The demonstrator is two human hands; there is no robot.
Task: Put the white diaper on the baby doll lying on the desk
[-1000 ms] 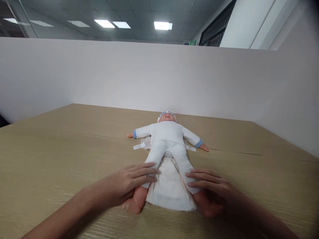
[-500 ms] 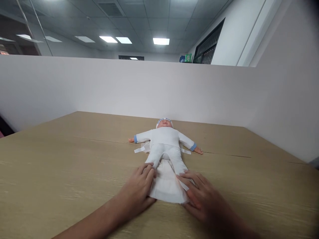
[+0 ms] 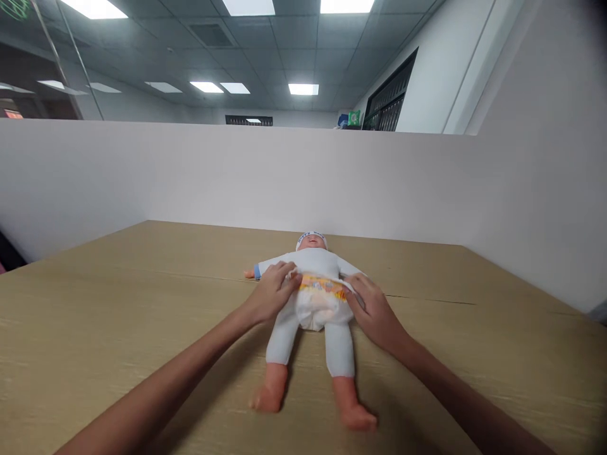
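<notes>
A baby doll (image 3: 314, 260) in a white suit with blue cuffs and a lettered headband lies on its back, feet toward me. The front of a white diaper (image 3: 318, 309) covers its belly and crotch, with an orange and yellow printed band along the upper edge. My left hand (image 3: 275, 292) is closed on the left corner of that edge, thumb on top. At the opposite corner my right hand (image 3: 373, 311) pinches the diaper, its fingers over the doll's side. The hands hide the diaper's side tapes and the doll's forearm on the right.
The doll lies on a wide wood-grain table (image 3: 165, 297) with a seam running across it. A pale partition wall (image 3: 227, 177) rises behind the far edge, and another wall (image 3: 531, 208) stands on the right.
The diaper's front, flat between the doll's legs before, is now folded up over its belly. Both hands moved from the lower legs up to the waist. The doll's legs and bare feet now show.
</notes>
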